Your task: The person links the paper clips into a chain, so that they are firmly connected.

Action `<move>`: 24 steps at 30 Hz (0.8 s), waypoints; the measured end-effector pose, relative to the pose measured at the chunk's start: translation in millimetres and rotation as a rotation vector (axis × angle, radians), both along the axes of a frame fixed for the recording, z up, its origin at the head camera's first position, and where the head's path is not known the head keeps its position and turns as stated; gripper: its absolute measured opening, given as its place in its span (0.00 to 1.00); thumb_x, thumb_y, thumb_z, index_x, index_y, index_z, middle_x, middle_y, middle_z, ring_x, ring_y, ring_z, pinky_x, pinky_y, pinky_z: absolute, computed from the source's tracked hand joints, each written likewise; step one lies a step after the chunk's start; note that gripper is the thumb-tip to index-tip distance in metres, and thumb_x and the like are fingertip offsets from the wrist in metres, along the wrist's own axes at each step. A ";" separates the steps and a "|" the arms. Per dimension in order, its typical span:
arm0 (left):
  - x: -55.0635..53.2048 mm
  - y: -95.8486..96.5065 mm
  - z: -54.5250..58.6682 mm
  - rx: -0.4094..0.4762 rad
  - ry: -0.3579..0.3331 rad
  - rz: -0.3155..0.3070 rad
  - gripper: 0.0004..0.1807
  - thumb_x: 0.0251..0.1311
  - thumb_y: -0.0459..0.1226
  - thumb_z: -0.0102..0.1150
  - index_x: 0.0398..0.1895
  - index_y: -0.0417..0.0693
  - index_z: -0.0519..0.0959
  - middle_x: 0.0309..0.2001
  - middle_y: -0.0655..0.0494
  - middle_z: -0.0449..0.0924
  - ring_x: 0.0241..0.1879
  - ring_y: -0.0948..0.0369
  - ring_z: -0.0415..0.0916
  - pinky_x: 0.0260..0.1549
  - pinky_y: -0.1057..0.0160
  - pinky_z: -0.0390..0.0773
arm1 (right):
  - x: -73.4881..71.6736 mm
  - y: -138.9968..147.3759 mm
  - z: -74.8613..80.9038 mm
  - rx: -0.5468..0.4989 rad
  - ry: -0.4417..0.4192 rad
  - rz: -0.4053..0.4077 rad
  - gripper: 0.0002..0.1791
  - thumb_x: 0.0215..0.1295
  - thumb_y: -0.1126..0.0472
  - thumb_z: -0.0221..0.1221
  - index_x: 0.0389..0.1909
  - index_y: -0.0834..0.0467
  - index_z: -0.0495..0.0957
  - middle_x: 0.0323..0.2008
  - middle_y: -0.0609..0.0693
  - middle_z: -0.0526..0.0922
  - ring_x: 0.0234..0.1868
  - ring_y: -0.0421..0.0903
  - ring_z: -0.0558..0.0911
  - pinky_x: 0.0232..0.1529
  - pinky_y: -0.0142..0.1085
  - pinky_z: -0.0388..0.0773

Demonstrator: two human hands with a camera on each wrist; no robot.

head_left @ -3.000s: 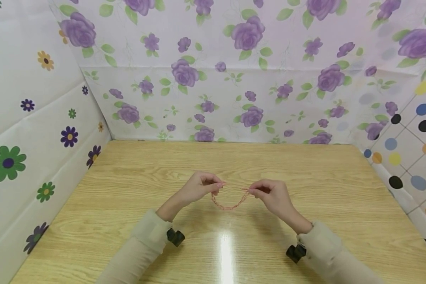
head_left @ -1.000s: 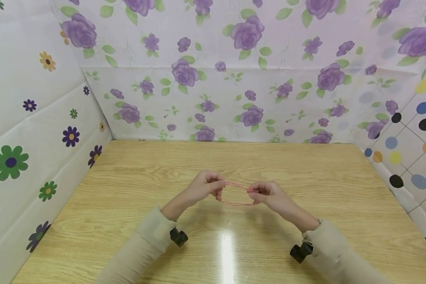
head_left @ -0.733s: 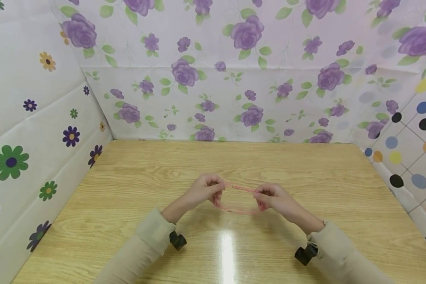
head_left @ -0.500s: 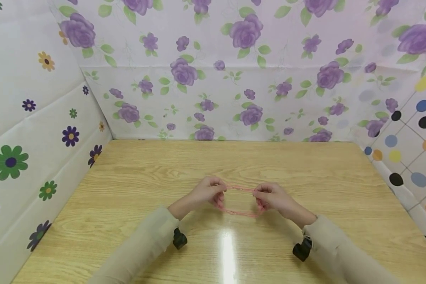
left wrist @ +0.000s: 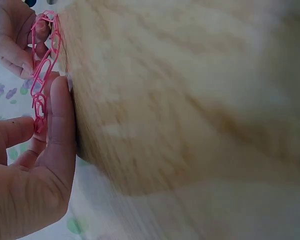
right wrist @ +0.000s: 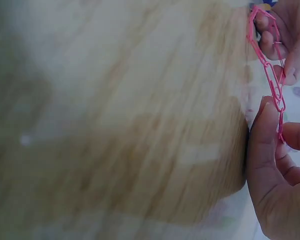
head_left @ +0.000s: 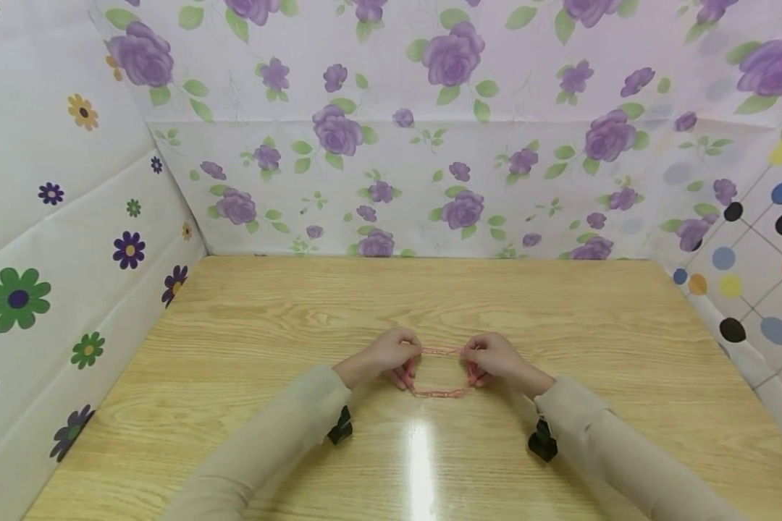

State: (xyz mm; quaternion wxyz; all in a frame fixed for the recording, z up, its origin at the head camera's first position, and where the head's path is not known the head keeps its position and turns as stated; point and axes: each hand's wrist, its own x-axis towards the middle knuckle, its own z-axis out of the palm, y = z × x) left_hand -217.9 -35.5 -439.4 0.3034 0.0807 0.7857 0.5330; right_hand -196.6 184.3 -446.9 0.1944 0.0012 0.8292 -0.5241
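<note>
A chain of pink paper clips (head_left: 439, 394) forms a ring stretched between my two hands, close over the wooden table. My left hand (head_left: 394, 354) pinches the ring's far left part between thumb and fingertip, its other fingers spread the near left side. On the opposite side my right hand (head_left: 495, 357) does likewise, thumb and forefinger on the far right part. In the left wrist view the linked paper clips (left wrist: 39, 122) run from the left thumb up to the other hand. The right wrist view shows the paper clip chain (right wrist: 266, 64) from the right thumb side.
The wooden table (head_left: 267, 304) spreads around both hands, with a bright light reflection at its front. A purple-flowered cloth (head_left: 267, 202) stands behind it. Patterned cloths hang at the left (head_left: 72, 239) and right (head_left: 756, 297). A dark camera sits at each wrist.
Three seconds ago the paper clip chain hung between my hands with its ends apart; then it became a ring. Both hands have since spread it and lowered it toward the table.
</note>
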 end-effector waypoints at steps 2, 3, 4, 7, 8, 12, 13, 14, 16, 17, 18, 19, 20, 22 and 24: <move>-0.7 1.9 -0.3 -0.029 0.019 0.011 0.10 0.65 0.36 0.45 0.38 0.38 0.74 0.18 0.45 0.75 0.14 0.55 0.77 0.15 0.61 0.77 | -0.6 -1.7 -0.3 0.003 -0.001 -0.008 0.08 0.65 0.64 0.51 0.33 0.67 0.74 0.17 0.54 0.73 0.15 0.45 0.77 0.19 0.37 0.77; -1.0 2.8 -0.2 -0.042 0.032 0.011 0.10 0.65 0.36 0.45 0.37 0.38 0.74 0.17 0.45 0.75 0.13 0.56 0.76 0.14 0.61 0.77 | -0.7 -2.5 -0.4 0.003 -0.003 -0.014 0.08 0.65 0.64 0.52 0.32 0.67 0.74 0.17 0.55 0.73 0.15 0.45 0.77 0.19 0.36 0.77; -1.2 3.5 0.2 -0.058 0.044 0.010 0.10 0.65 0.36 0.45 0.37 0.38 0.75 0.17 0.45 0.75 0.13 0.56 0.76 0.14 0.61 0.77 | -0.8 -3.4 -0.2 0.008 0.000 -0.015 0.08 0.64 0.64 0.52 0.32 0.67 0.74 0.18 0.55 0.74 0.15 0.45 0.77 0.19 0.36 0.77; -1.6 5.5 1.5 -0.111 0.087 -0.007 0.10 0.65 0.36 0.44 0.37 0.39 0.75 0.16 0.46 0.74 0.12 0.56 0.75 0.14 0.61 0.77 | -0.8 -5.6 0.6 0.014 -0.002 -0.030 0.08 0.63 0.65 0.53 0.31 0.66 0.74 0.19 0.56 0.75 0.16 0.45 0.77 0.18 0.37 0.77; -1.5 6.1 2.0 -0.123 0.096 -0.013 0.10 0.65 0.35 0.44 0.37 0.39 0.75 0.16 0.47 0.74 0.12 0.56 0.75 0.14 0.60 0.77 | -0.8 -6.1 0.8 0.019 0.000 -0.031 0.07 0.63 0.65 0.52 0.31 0.66 0.74 0.20 0.56 0.75 0.16 0.45 0.78 0.18 0.37 0.77; -0.4 6.8 4.9 -0.148 0.139 -0.031 0.10 0.65 0.35 0.44 0.37 0.39 0.75 0.15 0.47 0.74 0.11 0.56 0.75 0.15 0.58 0.77 | -0.6 -6.2 1.5 0.024 0.003 -0.041 0.07 0.63 0.65 0.52 0.32 0.67 0.74 0.22 0.56 0.75 0.17 0.45 0.78 0.18 0.37 0.77; 0.0 6.5 5.7 -0.149 0.151 -0.033 0.09 0.64 0.34 0.44 0.37 0.38 0.75 0.16 0.47 0.74 0.12 0.55 0.75 0.16 0.58 0.78 | -0.7 -5.6 1.6 0.021 0.001 -0.042 0.07 0.63 0.66 0.52 0.32 0.67 0.74 0.22 0.57 0.75 0.17 0.45 0.78 0.19 0.37 0.77; 0.3 6.0 6.6 -0.149 0.159 -0.035 0.09 0.64 0.34 0.44 0.37 0.38 0.75 0.16 0.46 0.74 0.12 0.55 0.75 0.16 0.57 0.78 | -0.4 -4.6 2.4 0.017 0.002 -0.039 0.08 0.64 0.66 0.51 0.33 0.68 0.74 0.22 0.57 0.75 0.18 0.46 0.78 0.19 0.37 0.77; 0.9 4.0 8.2 -0.146 0.170 -0.041 0.09 0.62 0.33 0.45 0.37 0.37 0.74 0.18 0.45 0.76 0.14 0.54 0.76 0.17 0.57 0.78 | -0.2 -1.8 3.8 0.005 -0.012 -0.048 0.08 0.64 0.65 0.51 0.34 0.68 0.74 0.23 0.58 0.75 0.19 0.46 0.78 0.20 0.38 0.78; 1.0 2.6 9.1 -0.146 0.171 -0.041 0.09 0.62 0.33 0.45 0.37 0.36 0.74 0.19 0.45 0.77 0.15 0.53 0.77 0.17 0.57 0.78 | -0.2 0.2 4.7 0.002 -0.017 -0.046 0.08 0.64 0.65 0.51 0.35 0.68 0.74 0.24 0.58 0.75 0.19 0.47 0.79 0.21 0.38 0.78; 1.3 0.9 9.7 -0.149 0.174 -0.046 0.09 0.61 0.33 0.45 0.37 0.36 0.74 0.19 0.45 0.77 0.16 0.53 0.77 0.17 0.57 0.78 | -0.1 2.6 5.8 0.005 -0.019 -0.039 0.09 0.64 0.65 0.51 0.36 0.68 0.74 0.24 0.58 0.76 0.19 0.48 0.79 0.21 0.39 0.78; 1.5 -1.2 10.4 -0.151 0.174 -0.049 0.09 0.61 0.33 0.46 0.38 0.36 0.74 0.20 0.45 0.77 0.16 0.53 0.77 0.18 0.57 0.78 | 0.1 5.6 7.0 0.015 -0.015 -0.029 0.10 0.64 0.64 0.51 0.37 0.69 0.74 0.24 0.58 0.76 0.20 0.48 0.79 0.22 0.39 0.78; 1.8 -3.6 11.2 -0.153 0.175 -0.051 0.09 0.61 0.33 0.46 0.38 0.35 0.74 0.21 0.46 0.76 0.17 0.53 0.78 0.18 0.58 0.78 | 0.7 8.7 8.5 0.032 -0.009 -0.025 0.10 0.64 0.64 0.51 0.37 0.69 0.74 0.24 0.58 0.76 0.20 0.48 0.79 0.22 0.39 0.78; 3.1 -9.6 13.5 -0.180 0.195 -0.066 0.09 0.61 0.33 0.47 0.38 0.35 0.74 0.21 0.47 0.75 0.18 0.53 0.78 0.18 0.58 0.78 | 2.7 16.4 11.0 0.071 0.019 -0.004 0.11 0.64 0.62 0.52 0.38 0.69 0.74 0.24 0.57 0.77 0.20 0.48 0.80 0.22 0.39 0.78; 4.9 -17.4 16.6 -0.221 0.247 -0.087 0.10 0.62 0.35 0.47 0.40 0.36 0.74 0.20 0.47 0.74 0.17 0.54 0.77 0.18 0.60 0.78 | 6.7 25.6 14.7 0.124 0.072 0.033 0.13 0.65 0.60 0.52 0.39 0.69 0.74 0.24 0.56 0.78 0.22 0.48 0.80 0.24 0.39 0.78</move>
